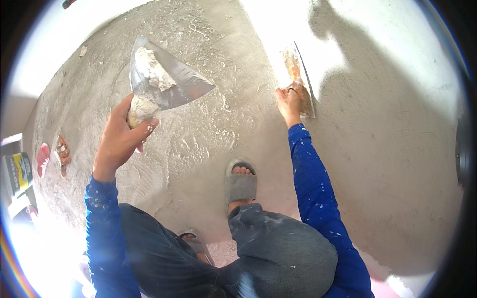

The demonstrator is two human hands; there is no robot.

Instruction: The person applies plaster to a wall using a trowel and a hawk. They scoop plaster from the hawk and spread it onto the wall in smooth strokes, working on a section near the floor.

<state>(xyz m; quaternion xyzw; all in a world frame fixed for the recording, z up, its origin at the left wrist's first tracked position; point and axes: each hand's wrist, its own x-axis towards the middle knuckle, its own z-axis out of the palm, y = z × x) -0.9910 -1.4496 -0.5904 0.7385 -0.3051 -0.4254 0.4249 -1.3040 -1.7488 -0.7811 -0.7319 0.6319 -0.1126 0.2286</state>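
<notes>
My left hand point(115, 136) is wrapped round the plaster-caked handle of a wide putty knife point(184, 94). Its broad, triangular metal blade points up and away to the right, carrying a lump of white plaster point(153, 69). To the right, my right hand point(289, 104) grips the handle of a plastering trowel point(307, 107), a long flat tool smeared with orange-brown and white. The trowel lies close along the grey wall point(377, 164), beside a bright sunlit patch; whether its whole face touches cannot be told. Both blue sleeves are flecked with white.
Rough grey floor point(198, 124) with plaster crumbs spreads ahead and left. My sandalled foot point(241, 184) stands between my arms, near the wall. At far left lie a pink slipper-like thing point(43, 160), an orange-handled tool point(62, 151) and a green-and-yellow container point(19, 174).
</notes>
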